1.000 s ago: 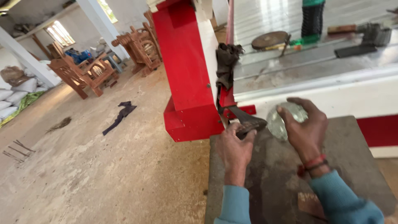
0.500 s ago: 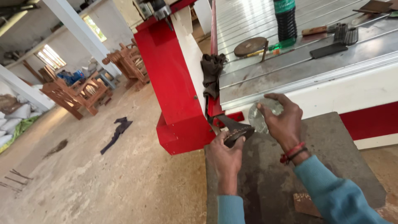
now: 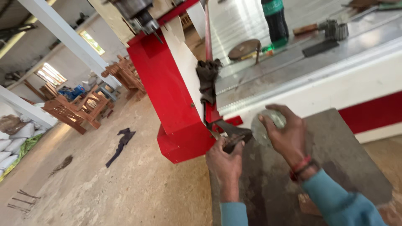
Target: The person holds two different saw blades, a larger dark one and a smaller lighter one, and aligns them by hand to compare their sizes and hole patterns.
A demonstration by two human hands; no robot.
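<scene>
My left hand (image 3: 225, 161) is closed around a dark metal tool (image 3: 233, 134) with a flat angled body, held over the near left part of a grey work slab (image 3: 335, 159). My right hand (image 3: 284, 134) grips a round grey metal disc (image 3: 263, 125) just to the right of that tool, fingers curled over its top edge. The two hands are close together, tool and disc nearly touching. A red thread band sits on my right wrist.
A red and white machine (image 3: 176, 100) with a metal table (image 3: 301, 54) stands behind the slab; on it are a dark bottle (image 3: 274, 21), a round disc (image 3: 244, 49) and tools. A dark rag (image 3: 207, 79) hangs at its edge. Wooden chairs (image 3: 79, 109) stand far left.
The view has swung and closed in on the machine. Both hands stay together over the slab, still holding the tool and the disc, and sit lower in the frame.
</scene>
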